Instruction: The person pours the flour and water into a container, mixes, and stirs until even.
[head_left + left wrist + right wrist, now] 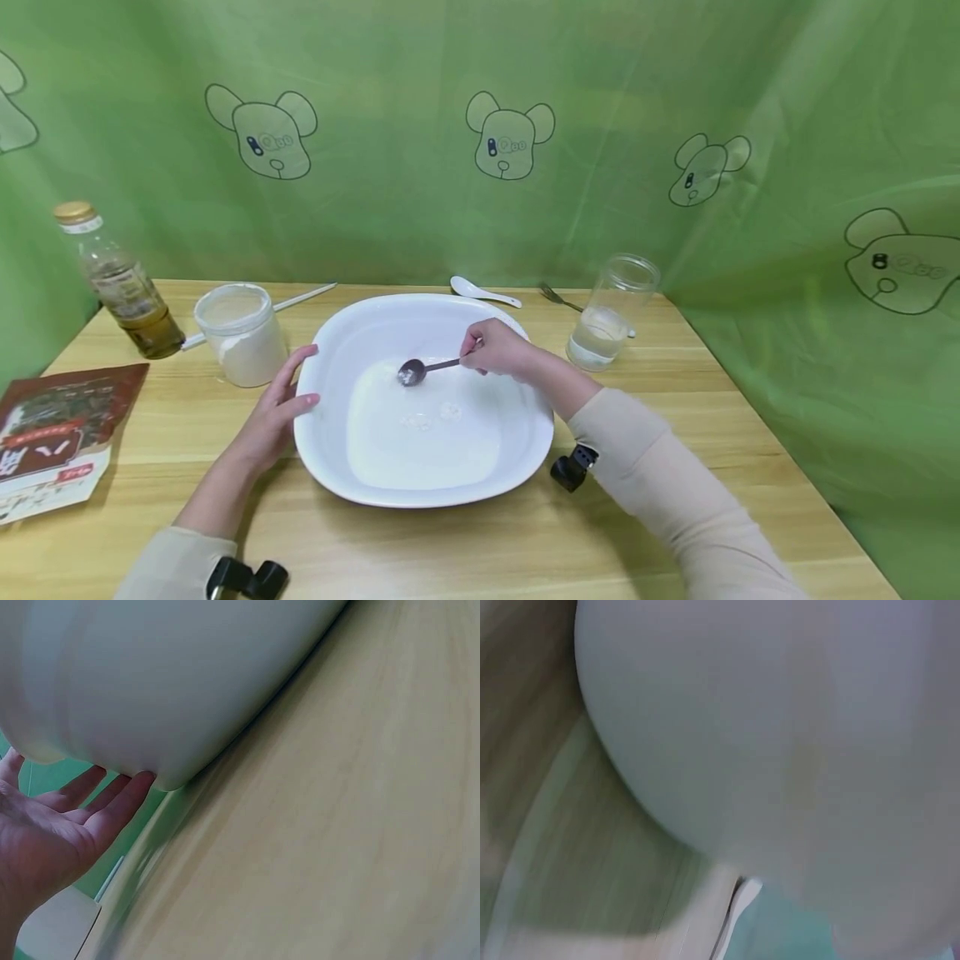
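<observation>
A large white basin (420,493) stands on the wooden table, with a few small glossy patches on its pale bottom. My left hand (276,412) touches its left rim with thumb and forefinger. In the left wrist view, the other fingers lie fairly straight, tips against the outer wall. Over the basin, my right hand (497,348) pinches the handle of a dark metal spoon (412,372), whose bowl carries some white stuff. The right wrist view shows mostly the basin's outer wall (765,735); hand and spoon are hidden there.
Left of the basin stand an open jar of white powder (251,354) and a gold-capped bottle (127,292); a printed bag (60,442) lies nearer. Behind are a white stick (306,297), white spoon (480,292) and fork (558,297). A glass jar of clear liquid (597,342) stands right.
</observation>
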`<action>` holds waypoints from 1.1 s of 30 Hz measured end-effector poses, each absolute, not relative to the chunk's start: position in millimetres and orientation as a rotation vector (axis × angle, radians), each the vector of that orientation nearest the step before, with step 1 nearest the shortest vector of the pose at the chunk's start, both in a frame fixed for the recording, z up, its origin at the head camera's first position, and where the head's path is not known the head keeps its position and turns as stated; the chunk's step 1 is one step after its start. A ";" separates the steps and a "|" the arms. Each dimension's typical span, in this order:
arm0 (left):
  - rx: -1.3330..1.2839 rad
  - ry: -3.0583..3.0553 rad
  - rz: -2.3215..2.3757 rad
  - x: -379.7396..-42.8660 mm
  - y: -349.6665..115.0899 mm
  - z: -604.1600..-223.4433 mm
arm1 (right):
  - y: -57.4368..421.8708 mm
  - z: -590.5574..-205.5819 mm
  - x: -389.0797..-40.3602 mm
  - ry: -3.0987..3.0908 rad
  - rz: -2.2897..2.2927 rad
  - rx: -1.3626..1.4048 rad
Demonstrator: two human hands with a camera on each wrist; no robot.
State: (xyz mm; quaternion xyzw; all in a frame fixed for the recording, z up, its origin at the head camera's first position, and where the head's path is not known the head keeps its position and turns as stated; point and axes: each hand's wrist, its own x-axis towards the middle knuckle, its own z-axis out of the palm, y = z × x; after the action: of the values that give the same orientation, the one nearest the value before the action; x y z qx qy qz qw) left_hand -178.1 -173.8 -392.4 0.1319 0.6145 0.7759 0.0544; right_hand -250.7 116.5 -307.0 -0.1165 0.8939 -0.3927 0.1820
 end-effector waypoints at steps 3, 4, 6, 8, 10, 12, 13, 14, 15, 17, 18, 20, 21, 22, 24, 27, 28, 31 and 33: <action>0.392 1.872 2.351 -177.9 -173.9 -392.4 | 111.2 -308.2 -244.2 2.472 -1.073 -0.375; 0.391 1.874 2.351 -178.0 -174.0 -392.4 | 110.8 -307.8 -241.7 2.454 -1.062 -0.391; 0.389 1.877 2.351 -178.2 -174.1 -392.4 | 112.4 -306.2 -236.9 2.425 -1.038 -0.429; 0.388 1.874 2.353 -178.3 -174.3 -392.5 | 116.9 -304.6 -233.3 2.408 -1.014 -0.469; 0.387 1.870 2.355 -178.3 -174.4 -392.8 | 123.9 -303.1 -231.3 2.405 -0.983 -0.499; 0.387 1.867 2.355 -178.3 -174.4 -393.2 | 132.7 -301.6 -230.4 2.412 -0.948 -0.521; 0.386 1.867 2.355 -178.3 -174.3 -393.3 | 137.3 -300.6 -230.1 2.416 -0.937 -0.529; 0.384 1.865 2.355 -178.3 -174.3 -393.4 | 141.8 -299.3 -230.0 2.422 -0.927 -0.535; 0.383 1.865 2.355 -178.3 -174.2 -393.5 | 146.1 -297.6 -229.9 2.428 -0.922 -0.542; 0.383 1.864 2.359 -178.4 -174.2 -393.5 | 154.1 -294.0 -229.9 2.450 -0.916 -0.543; 0.387 1.862 2.360 -178.4 -174.2 -393.5 | 157.6 -292.0 -230.2 2.463 -0.922 -0.542; 0.404 1.857 2.362 -178.8 -174.1 -393.2 | 163.3 -288.5 -231.7 2.502 -0.937 -0.527; 0.412 1.857 2.361 -179.0 -174.2 -393.0 | 165.4 -287.2 -232.8 2.520 -0.948 -0.512; 0.420 1.856 2.362 -179.1 -174.2 -392.9 | 166.6 -286.1 -234.2 2.545 -0.950 -0.498; 0.434 1.853 2.362 -179.3 -174.4 -392.7 | 167.5 -285.9 -238.0 2.579 -0.966 -0.462; 0.435 1.853 2.363 -179.6 -174.8 -392.8 | 162.7 -289.0 -245.1 2.628 -0.953 -0.404; 0.436 1.850 2.365 -179.6 -174.8 -392.9 | 159.7 -290.9 -247.6 2.641 -0.945 -0.398; 0.438 1.845 2.370 -179.8 -174.8 -393.6 | 146.9 -296.1 -253.6 2.677 -0.924 -0.411; 0.442 1.832 2.376 -179.9 -174.4 -394.2 | 137.2 -299.1 -255.5 2.660 -0.950 -0.414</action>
State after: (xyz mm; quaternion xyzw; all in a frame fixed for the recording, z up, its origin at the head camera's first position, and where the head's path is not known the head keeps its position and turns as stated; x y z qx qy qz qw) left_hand -179.9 -174.4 -394.2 0.1455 0.6033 0.7822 0.0546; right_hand -255.5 137.2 -299.1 -0.1434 0.9222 -0.3294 0.1430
